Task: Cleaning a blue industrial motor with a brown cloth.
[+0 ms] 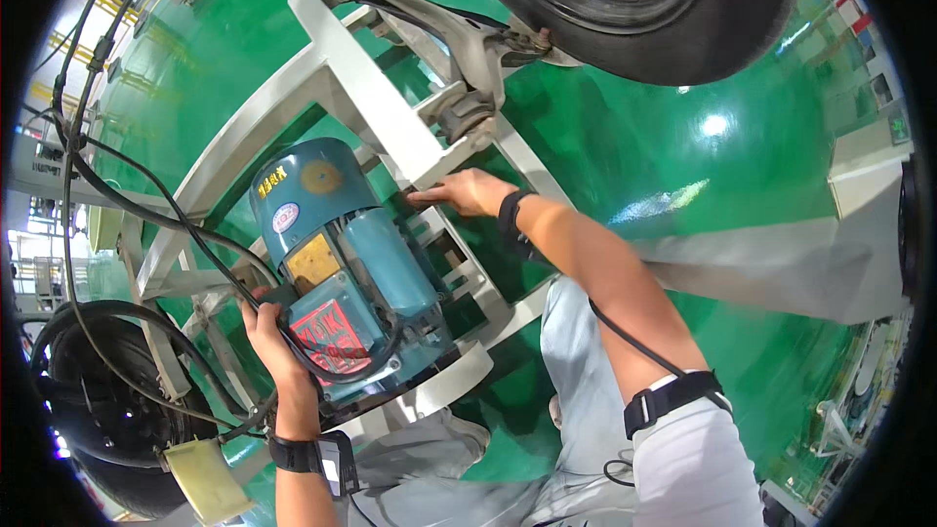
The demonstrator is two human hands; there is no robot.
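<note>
A blue-green electric motor (388, 262) sits on a white metal frame (376, 117) in front of me. It has a rounded end cover, a terminal box with a red label and a yellowish plate. My left hand (271, 337) is at the motor's left side, its fingers closed round a black cable (217, 263) beside the terminal box. My right hand (473, 192) reaches to the frame on the motor's right, index finger stretched out and its tip at the frame bar. The other fingers are loosely bent, with nothing visible in them. What lies under that fingertip is hidden.
A large tyre on a wheel (683, 20) stands at the far right, joined to the frame by a suspension arm (459, 29). Another tyre (107, 400) is at the lower left. Black cables hang along the left. A yellow block (207, 480) sits near my left wrist.
</note>
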